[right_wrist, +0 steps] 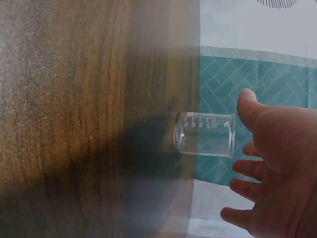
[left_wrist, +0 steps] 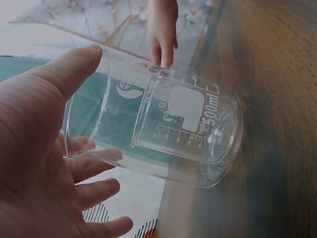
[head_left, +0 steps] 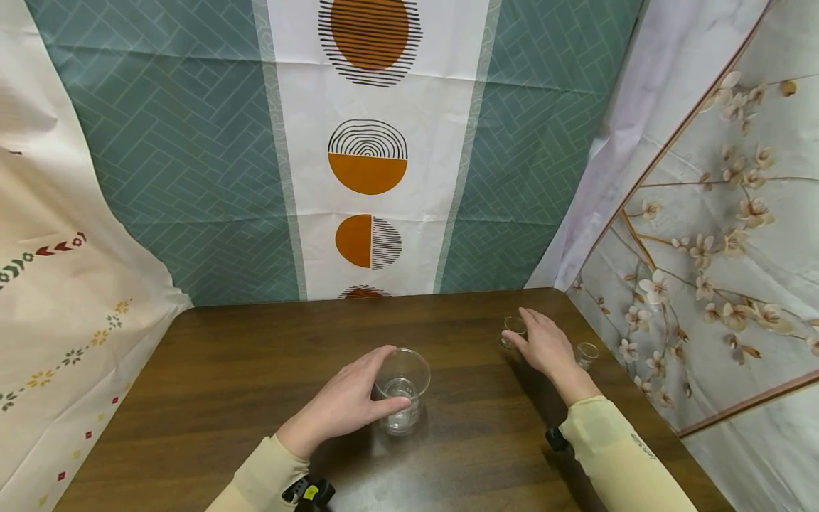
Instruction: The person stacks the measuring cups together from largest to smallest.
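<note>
A large 500 ml glass beaker (head_left: 417, 377) stands upright on the table, with a smaller beaker (left_wrist: 171, 141) nested inside it. My left hand (head_left: 342, 404) holds the large beaker near its rim, thumb on one side and fingers on the other; the other fingers are spread in the left wrist view. At the far right, my right hand (head_left: 549, 348) is beside a small graduated beaker (right_wrist: 205, 136). Its thumb and fingers are apart around the mouth end, and no grip shows. Another little glass beaker (head_left: 586, 354) stands to the right of that wrist.
The brown wooden table (head_left: 243, 355) ends at a patterned cloth (head_left: 211, 235) hanging behind it. A flowered sheet (head_left: 704, 299) hangs along the right edge, and a cream cloth (head_left: 77, 341) along the left.
</note>
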Demonstrator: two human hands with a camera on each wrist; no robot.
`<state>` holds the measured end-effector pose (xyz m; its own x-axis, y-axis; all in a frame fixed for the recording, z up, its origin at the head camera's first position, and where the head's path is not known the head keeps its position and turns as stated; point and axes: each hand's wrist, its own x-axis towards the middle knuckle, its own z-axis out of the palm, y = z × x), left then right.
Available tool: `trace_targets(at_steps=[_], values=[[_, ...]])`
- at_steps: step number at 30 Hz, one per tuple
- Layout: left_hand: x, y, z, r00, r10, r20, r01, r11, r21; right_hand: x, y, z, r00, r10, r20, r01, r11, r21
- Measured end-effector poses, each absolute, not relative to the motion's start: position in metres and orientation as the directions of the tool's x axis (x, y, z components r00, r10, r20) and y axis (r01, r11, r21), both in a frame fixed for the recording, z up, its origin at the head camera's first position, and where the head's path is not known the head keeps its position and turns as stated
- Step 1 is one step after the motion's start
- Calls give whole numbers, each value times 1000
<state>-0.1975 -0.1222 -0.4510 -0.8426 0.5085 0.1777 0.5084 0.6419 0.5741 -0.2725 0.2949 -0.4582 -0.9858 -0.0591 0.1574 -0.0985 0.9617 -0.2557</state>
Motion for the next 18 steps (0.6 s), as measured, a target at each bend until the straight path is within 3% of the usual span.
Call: trace_targets(at_steps=[18], values=[[-197,-122,-451,-844,505,181,509,645,570,-279,293,-465,-992,-20,126,-57,954,-295]])
